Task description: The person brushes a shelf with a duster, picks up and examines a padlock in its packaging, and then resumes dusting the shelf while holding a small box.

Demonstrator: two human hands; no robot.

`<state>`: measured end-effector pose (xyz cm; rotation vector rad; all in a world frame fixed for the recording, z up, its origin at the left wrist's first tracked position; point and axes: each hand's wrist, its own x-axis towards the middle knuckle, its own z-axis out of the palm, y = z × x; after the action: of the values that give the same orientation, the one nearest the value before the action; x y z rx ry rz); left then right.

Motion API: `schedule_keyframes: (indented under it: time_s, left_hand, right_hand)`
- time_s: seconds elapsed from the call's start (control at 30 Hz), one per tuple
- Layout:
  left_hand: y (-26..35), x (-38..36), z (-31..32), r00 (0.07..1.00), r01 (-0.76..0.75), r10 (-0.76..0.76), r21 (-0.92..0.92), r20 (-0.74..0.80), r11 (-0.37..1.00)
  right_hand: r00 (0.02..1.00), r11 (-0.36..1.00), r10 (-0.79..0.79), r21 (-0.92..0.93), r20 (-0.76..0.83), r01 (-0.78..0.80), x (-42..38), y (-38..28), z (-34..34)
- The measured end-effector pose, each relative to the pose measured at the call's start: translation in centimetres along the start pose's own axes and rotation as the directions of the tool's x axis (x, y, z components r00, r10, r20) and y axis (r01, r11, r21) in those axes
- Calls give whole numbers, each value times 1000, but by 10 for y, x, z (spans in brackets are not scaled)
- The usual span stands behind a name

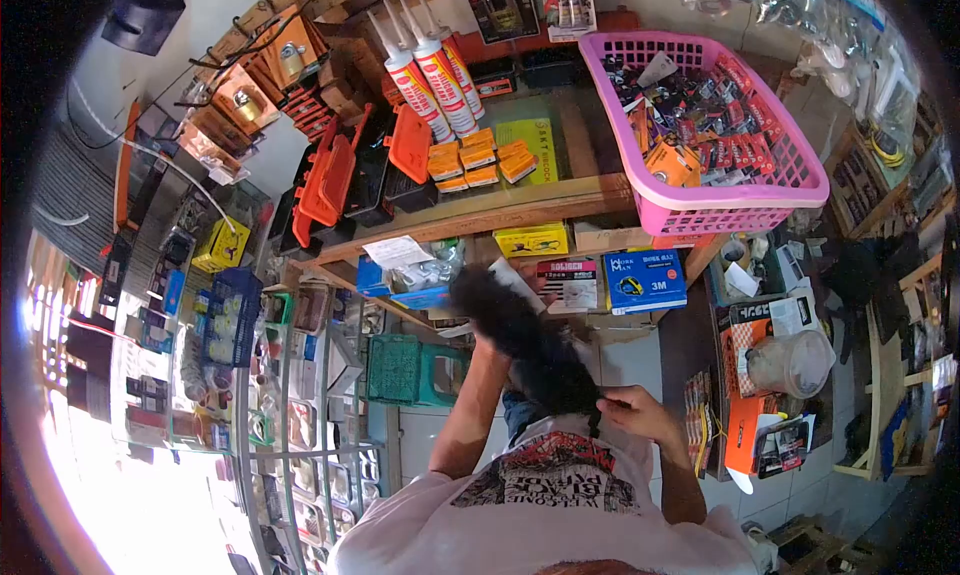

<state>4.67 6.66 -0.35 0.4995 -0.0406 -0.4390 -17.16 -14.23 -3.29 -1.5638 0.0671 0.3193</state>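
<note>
Grip of the right hand (637, 415): fingers pinched on the lower end of a dark, soft-looking bundle (555, 367). Left hand (488, 349) mostly hidden by its upper part; no telling whether closed on it. Bundle slung between both hands, before the shirt (545, 465), upper end blurred near the shelf goods. Likeliest mishap: a slip at the narrow pinched end, from too light a hold on limp material. Possible too: a knock to the red-and-white box (575, 287), from closeness to the bundle. Farther out, above: pink basket (700, 207), sealant tubes (432, 70).
</note>
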Motion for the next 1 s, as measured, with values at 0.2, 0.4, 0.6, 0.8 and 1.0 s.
schedule_keyframes:
  time_s: [0.2, 0.4, 0.6, 0.8, 1.0]
  left_hand:
    - [6, -15, 30, 998, -49, 45, 116, 41, 992]
    - [9, -10, -14, 981, -173, 161, 110, 110, 979]
    - [22, -24, -1, 995, 93, -88, -143, 40, 985]
    - [19, -34, 12, 986, 150, -157, -110, -56, 983]
    - [28, -43, 10, 993, 118, -117, -112, 19, 987]
  right_hand:
    - [998, 998, 58, -31, 26, -57, -5, -15, 1]
    - [999, 997, -36, 70, -27, 38, 0, -32, 3]
    - [965, 930, -180, 286, -192, 231, 32, -72, -7]
    - [943, 656, -108, 690, -315, 306, 115, -89, -49]
    - [981, 581, -88, 791, -173, 191, 166, -100, -63]
